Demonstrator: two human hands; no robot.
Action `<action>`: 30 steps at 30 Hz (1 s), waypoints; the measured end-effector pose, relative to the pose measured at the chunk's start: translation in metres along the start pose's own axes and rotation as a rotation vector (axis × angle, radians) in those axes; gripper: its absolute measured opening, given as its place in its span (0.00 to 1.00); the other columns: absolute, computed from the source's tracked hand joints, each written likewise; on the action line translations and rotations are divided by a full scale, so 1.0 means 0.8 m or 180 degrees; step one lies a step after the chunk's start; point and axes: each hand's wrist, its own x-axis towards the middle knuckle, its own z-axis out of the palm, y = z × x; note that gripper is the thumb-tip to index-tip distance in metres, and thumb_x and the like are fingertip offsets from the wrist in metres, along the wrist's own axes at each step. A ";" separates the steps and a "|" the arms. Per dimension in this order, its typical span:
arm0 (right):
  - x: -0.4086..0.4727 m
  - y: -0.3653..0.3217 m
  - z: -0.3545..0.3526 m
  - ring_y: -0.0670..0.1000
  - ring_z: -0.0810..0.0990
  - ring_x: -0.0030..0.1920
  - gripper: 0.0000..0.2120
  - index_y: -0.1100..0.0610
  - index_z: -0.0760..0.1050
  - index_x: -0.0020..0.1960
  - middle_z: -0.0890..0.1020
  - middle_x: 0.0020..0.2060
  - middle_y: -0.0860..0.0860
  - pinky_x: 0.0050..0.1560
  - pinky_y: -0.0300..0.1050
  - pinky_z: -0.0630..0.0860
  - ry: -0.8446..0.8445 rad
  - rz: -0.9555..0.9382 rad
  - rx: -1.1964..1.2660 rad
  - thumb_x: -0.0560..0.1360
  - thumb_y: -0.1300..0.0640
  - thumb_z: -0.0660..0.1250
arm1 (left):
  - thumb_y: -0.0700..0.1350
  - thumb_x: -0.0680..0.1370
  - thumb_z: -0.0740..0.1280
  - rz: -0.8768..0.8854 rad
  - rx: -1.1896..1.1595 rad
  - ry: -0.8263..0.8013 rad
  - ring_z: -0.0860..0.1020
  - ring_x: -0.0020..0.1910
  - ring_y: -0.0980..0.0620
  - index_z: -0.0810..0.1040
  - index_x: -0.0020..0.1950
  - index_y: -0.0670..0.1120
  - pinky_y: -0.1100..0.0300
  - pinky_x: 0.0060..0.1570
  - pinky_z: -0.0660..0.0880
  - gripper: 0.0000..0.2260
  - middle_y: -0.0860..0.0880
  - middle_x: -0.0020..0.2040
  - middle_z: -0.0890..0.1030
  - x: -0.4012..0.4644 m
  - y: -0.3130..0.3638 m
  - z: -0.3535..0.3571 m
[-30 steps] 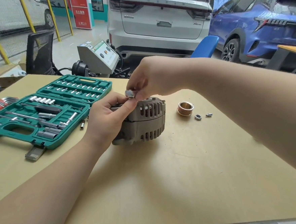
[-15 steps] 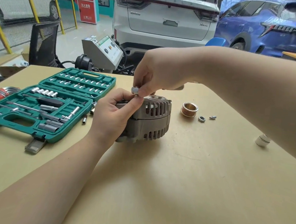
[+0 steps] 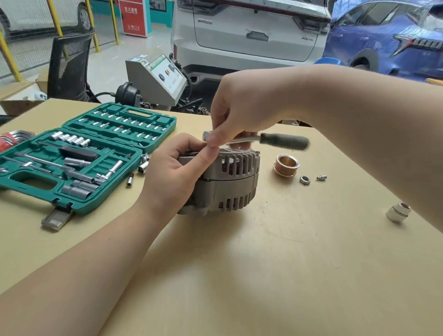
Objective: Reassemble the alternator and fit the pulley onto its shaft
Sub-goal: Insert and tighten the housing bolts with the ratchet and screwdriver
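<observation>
Left hand (image 3: 172, 175) clasps alternator (image 3: 229, 184) on counter (image 3: 260, 275). Right hand (image 3: 234, 113) pinches ratchet (image 3: 269, 141) head, apparently atop housing. Pulley (image 3: 286, 165) lies apart.

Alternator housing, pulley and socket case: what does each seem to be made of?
Alternator housing: looks like cast metal, matte grey, with moulded vent slots. Pulley: metal with a shiny copper-coloured finish, grooved outside; whether plated or solid is unclear. Socket case: likely moulded plastic, dull green, with shaped recesses.
</observation>
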 end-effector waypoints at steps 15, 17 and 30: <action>0.003 -0.004 0.009 0.48 0.87 0.35 0.16 0.53 0.84 0.42 0.87 0.32 0.47 0.37 0.42 0.78 0.0050 0.0090 0.0189 0.76 0.41 0.75 | 0.59 0.80 0.74 0.0058 0.0115 0.0012 0.83 0.43 0.56 0.83 0.45 0.54 0.63 0.38 0.79 0.10 0.52 0.43 0.85 -0.001 0.001 -0.002; 0.005 -0.005 0.010 0.49 0.87 0.32 0.16 0.56 0.81 0.41 0.86 0.29 0.48 0.35 0.42 0.79 0.0017 0.0158 0.0337 0.77 0.44 0.75 | 0.58 0.79 0.75 0.0048 0.0070 0.0044 0.82 0.41 0.59 0.83 0.44 0.55 0.67 0.38 0.77 0.09 0.55 0.41 0.84 -0.002 0.001 -0.002; -0.002 -0.007 0.011 0.49 0.84 0.28 0.18 0.55 0.83 0.44 0.86 0.30 0.49 0.39 0.45 0.79 -0.0009 0.0157 0.0177 0.77 0.40 0.73 | 0.60 0.80 0.73 0.0108 0.0050 -0.0030 0.80 0.43 0.56 0.83 0.47 0.50 0.64 0.40 0.76 0.13 0.50 0.43 0.83 0.000 0.000 -0.002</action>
